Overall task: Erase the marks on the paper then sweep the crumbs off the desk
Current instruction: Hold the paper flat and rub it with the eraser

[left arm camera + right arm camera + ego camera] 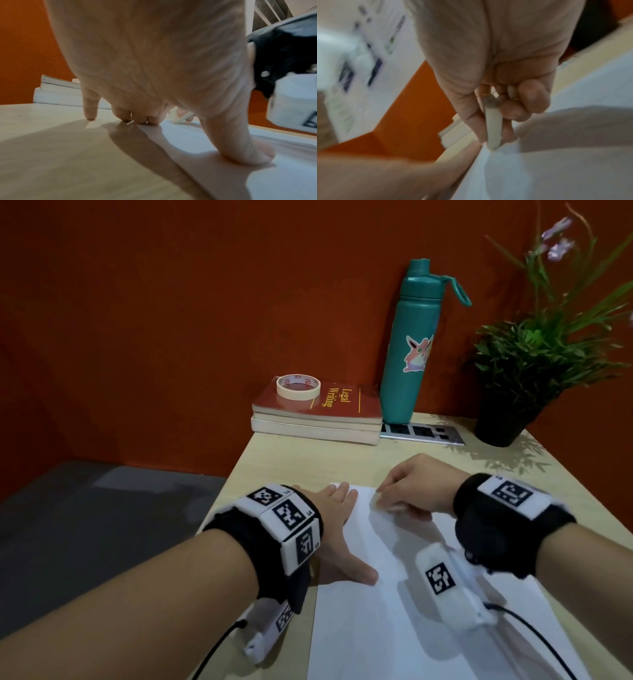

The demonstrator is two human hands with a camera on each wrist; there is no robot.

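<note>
A white sheet of paper [383, 604] lies on the light wooden desk [301, 457]. My left hand [337, 537] lies flat over the sheet's left edge, fingertips [139, 119] and thumb pressing down. My right hand [404, 491] pinches a white eraser [493, 128] between thumb and fingers, its lower end touching the paper [556, 169] near the top edge. The eraser [178, 119] also shows beyond my left fingers. No marks or crumbs can be made out on the sheet; the right wrist view is blurred.
At the desk's back stand two stacked books [318, 416] with a tape roll [298, 386] on top, a teal water bottle [409, 347], a potted plant [527, 364] and a flat marker card [424, 433]. The desk's left edge drops to grey floor [85, 525].
</note>
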